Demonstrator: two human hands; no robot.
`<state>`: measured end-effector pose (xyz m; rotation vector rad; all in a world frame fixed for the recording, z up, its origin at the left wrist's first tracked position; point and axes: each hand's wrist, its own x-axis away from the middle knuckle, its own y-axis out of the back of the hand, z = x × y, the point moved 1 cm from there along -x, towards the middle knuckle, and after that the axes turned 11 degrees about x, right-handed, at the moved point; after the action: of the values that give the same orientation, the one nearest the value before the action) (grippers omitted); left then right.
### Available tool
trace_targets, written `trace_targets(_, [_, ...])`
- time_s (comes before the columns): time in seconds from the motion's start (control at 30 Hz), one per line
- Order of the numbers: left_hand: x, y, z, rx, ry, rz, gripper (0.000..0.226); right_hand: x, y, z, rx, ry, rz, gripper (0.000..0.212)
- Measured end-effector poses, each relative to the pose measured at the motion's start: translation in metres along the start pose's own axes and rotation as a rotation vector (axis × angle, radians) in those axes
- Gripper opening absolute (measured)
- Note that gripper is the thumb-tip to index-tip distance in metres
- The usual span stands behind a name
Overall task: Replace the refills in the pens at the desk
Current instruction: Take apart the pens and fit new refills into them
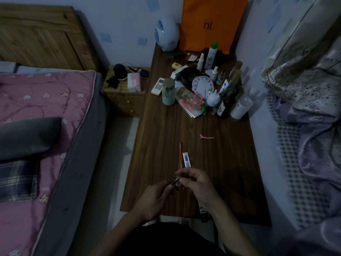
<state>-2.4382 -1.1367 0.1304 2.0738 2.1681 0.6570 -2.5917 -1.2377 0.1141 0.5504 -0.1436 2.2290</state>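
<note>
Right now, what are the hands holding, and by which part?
A dark pen, held between both hands: left hand fingers at its lower end, right hand fingers at the upper end. Exact part unclear in the dim light.

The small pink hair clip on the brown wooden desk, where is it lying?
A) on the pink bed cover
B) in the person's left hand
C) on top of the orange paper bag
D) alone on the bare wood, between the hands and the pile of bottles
D: the small pink hair clip lies by itself on the brown wooden desk, beyond both hands and nearer than the bottles.
</note>
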Motion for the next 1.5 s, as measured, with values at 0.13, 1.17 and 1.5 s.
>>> trace_targets(0.13, [0.0, 0.0, -0.001, 0.005, 0.021, -0.003, 0.028, -0.001, -0.001, -0.001, 0.036, -0.006, -0.003, 0.021])
trace_targets(1.17, [0.001, -0.005, 0.008, 0.025, 0.087, 0.021, 0.026, -0.006, -0.019, -0.021, 0.142, -0.054, -0.106, 0.015])
trace_targets(1.5, [-0.002, -0.006, 0.035, -0.012, 0.169, 0.004, 0.025, -0.018, -0.025, -0.04, 0.142, -0.152, -0.154, 0.01])
